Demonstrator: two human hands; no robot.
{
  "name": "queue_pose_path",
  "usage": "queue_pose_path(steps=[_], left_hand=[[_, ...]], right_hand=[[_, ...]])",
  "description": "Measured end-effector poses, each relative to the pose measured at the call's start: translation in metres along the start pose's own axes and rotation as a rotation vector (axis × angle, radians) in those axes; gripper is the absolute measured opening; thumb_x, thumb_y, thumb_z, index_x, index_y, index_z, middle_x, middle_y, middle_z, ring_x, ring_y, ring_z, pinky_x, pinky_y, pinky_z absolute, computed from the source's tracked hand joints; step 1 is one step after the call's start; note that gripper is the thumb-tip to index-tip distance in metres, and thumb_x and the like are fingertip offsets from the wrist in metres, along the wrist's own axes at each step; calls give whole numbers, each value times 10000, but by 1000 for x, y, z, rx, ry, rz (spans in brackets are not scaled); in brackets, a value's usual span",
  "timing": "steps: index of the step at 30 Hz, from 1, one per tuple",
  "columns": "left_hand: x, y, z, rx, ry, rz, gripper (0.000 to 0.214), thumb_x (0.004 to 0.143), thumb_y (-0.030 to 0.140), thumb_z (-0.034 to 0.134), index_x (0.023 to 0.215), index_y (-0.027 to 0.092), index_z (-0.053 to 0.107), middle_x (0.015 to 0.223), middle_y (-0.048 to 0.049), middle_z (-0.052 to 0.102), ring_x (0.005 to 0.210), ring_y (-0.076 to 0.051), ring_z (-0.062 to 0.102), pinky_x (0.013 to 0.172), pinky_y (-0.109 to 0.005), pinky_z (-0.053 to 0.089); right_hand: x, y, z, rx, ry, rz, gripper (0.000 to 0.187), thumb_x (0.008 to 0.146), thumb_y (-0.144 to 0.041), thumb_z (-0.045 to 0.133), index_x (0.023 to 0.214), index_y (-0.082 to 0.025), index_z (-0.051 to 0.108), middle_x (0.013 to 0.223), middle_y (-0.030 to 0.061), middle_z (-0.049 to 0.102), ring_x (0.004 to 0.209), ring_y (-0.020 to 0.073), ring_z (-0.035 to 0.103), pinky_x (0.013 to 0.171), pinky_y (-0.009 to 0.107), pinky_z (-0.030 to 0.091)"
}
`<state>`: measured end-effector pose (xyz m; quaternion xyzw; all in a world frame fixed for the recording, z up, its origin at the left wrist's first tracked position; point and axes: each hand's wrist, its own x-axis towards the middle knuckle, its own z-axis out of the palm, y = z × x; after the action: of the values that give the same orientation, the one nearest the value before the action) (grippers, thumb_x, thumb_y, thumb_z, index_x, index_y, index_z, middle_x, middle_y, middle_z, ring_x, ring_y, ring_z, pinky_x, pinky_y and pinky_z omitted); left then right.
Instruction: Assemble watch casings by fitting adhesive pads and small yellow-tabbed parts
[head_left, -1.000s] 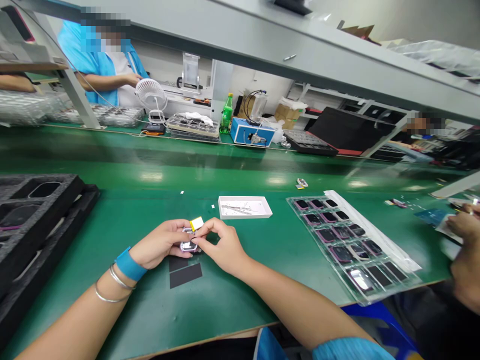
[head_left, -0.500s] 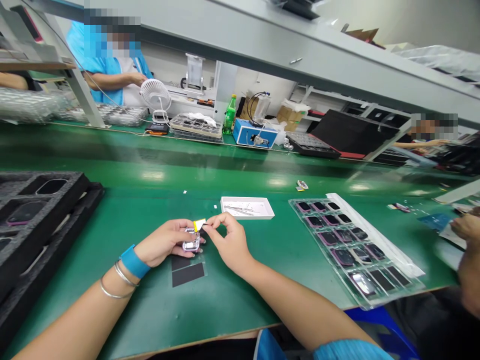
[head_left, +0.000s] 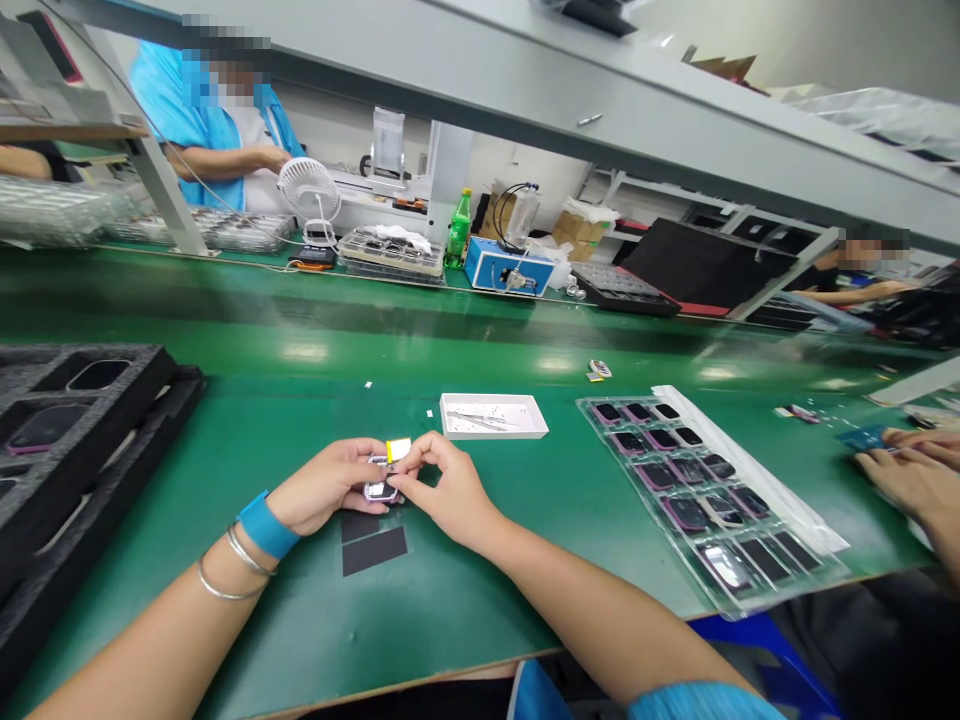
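My left hand grips a small pinkish watch-like case just above the green table. A small white and yellow flat part sticks up from the case's top. My right hand is closed in a pinch on the case's right side, its fingertips touching the case and that part. Both wrists rest near the table. Black rectangular strips lie right below the hands.
A shallow white tray with tweezers sits behind my hands. A clear blister tray of dark cases lies to the right, black foam trays to the left. A co-worker's hands are at the far right; another person stands at the far bench.
My right hand had lifted slightly away, pinching near the yellow part; now it is back down against the case. The co-worker's hands at the right moved further into view.
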<state>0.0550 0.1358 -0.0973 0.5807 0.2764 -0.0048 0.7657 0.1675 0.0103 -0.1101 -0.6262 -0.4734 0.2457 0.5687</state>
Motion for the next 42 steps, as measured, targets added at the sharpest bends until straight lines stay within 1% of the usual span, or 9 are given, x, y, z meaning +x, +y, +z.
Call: queue_pose_path(steps=[10, 17, 22, 25, 27, 31, 34, 38, 42], left_hand=[[-1, 0, 0, -23, 18, 7, 214, 637, 216, 716, 793, 146, 587, 730, -23, 602, 657, -130, 596, 601, -248, 552], [0, -1, 4, -78, 52, 36, 266, 619, 230, 747, 824, 144, 600, 666, -1, 603, 579, -105, 584, 595, -248, 547], [4, -5, 4, -110, 58, 112, 286, 627, 250, 760, 831, 152, 585, 712, -11, 637, 598, -111, 598, 602, -258, 551], [4, -5, 4, -92, 67, 106, 313, 625, 252, 766, 862, 153, 588, 768, -36, 665, 660, -145, 629, 609, -275, 556], [4, -5, 5, -94, 69, 100, 325, 624, 256, 767, 877, 156, 589, 754, -40, 671, 694, -171, 646, 609, -286, 558], [3, -4, 6, -89, 66, 102, 321, 637, 250, 758, 896, 145, 601, 837, -81, 693, 737, -201, 667, 602, -278, 552], [2, -3, 5, -127, 28, 91, 333, 647, 219, 745, 947, 147, 617, 927, -99, 695, 800, -212, 671, 684, -292, 551], [1, -3, 5, -142, -62, 121, 446, 614, 162, 758, 1037, 167, 616, 966, -77, 689, 892, -201, 648, 828, -303, 511], [3, -6, 11, -45, 18, 193, 414, 610, 215, 774, 990, 159, 619, 853, -58, 691, 794, -181, 651, 720, -278, 530]], right_hand=[[0, 0, 2, -78, -3, -36, 145, 717, -184, 636, 745, -203, 495, 749, -18, 632, 672, 125, 588, 674, 267, 473], [-3, 2, 4, -481, 38, -206, 129, 730, -147, 645, 755, -216, 539, 749, -11, 619, 776, 165, 557, 813, 348, 411], [-5, -3, 3, -687, 70, -287, 201, 753, -156, 637, 928, -205, 552, 949, 68, 604, 970, 230, 494, 859, 409, 387], [1, 2, -3, -522, 152, -174, 439, 657, -222, 730, 1038, -191, 514, 1114, 97, 529, 1037, 229, 478, 887, 396, 408], [8, 9, -7, -291, 150, -1, 510, 625, -296, 750, 1056, -186, 499, 1071, 82, 553, 953, 198, 533, 822, 356, 458], [18, 22, -10, 115, 41, 218, 256, 693, -352, 670, 843, -177, 558, 763, 6, 628, 711, 139, 609, 692, 280, 487], [19, 22, -10, 164, 60, 185, 181, 712, -341, 646, 715, -181, 561, 661, -17, 624, 652, 133, 613, 655, 261, 481], [14, 12, -10, 22, 155, 80, 142, 729, -321, 641, 733, -186, 595, 707, -5, 641, 675, 139, 606, 672, 266, 482], [9, 4, -9, -128, 200, -34, 88, 753, -282, 630, 762, -195, 627, 775, 9, 662, 737, 147, 613, 729, 279, 486]])
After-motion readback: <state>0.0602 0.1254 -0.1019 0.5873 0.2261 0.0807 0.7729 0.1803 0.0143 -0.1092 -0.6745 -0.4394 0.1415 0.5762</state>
